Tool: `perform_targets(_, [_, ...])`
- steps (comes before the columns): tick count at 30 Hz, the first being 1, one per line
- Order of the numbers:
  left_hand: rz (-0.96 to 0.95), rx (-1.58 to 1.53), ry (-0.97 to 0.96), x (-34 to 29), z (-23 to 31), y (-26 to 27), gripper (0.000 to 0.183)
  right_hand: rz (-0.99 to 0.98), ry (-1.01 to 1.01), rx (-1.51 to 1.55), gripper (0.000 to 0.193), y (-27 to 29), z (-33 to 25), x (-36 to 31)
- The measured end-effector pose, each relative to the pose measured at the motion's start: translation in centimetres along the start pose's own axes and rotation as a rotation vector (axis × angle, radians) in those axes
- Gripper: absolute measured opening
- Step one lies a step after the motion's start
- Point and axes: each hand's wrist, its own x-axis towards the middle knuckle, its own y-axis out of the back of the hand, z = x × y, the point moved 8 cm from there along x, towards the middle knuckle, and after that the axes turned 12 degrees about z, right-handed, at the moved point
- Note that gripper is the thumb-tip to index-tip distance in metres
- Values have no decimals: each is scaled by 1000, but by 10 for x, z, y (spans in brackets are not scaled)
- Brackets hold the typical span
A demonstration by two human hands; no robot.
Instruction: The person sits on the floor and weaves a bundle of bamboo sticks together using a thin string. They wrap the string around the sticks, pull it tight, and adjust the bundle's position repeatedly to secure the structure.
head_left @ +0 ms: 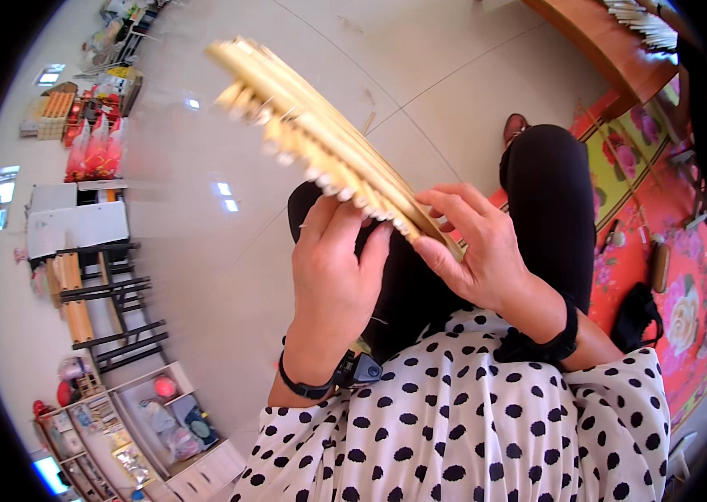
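Note:
A long, pale yellow bamboo-like piece slants up and away to the left above my knees. Along its lower edge runs a row of short round sticks with whitish ends; its exact kind I cannot make out. My left hand pinches that row from below, near the close end, with the fingertips partly hidden behind it. On the other side, my right hand grips the near end between thumb and fingers. The far end is in the air and slightly blurred.
A wooden table with thin white strips stands at the upper right. Red flowered matting covers the floor at right, with a black cloth item and small tools on it. Shelving and black metal frames line the left.

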Motion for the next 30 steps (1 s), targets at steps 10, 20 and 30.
perform_targets(10, [-30,133,351,-33,-34,29,29,-392,-2,290,61,-25,-8,-19])
perform_targets(20, [194,-78,654,-78,-47,59,80,-635,-17,446,63,-25,-19,-23])
perform_targets(30, [41,-89,535,-88,-45,45,65,-805,-44,415,78,-30,-8,-23])
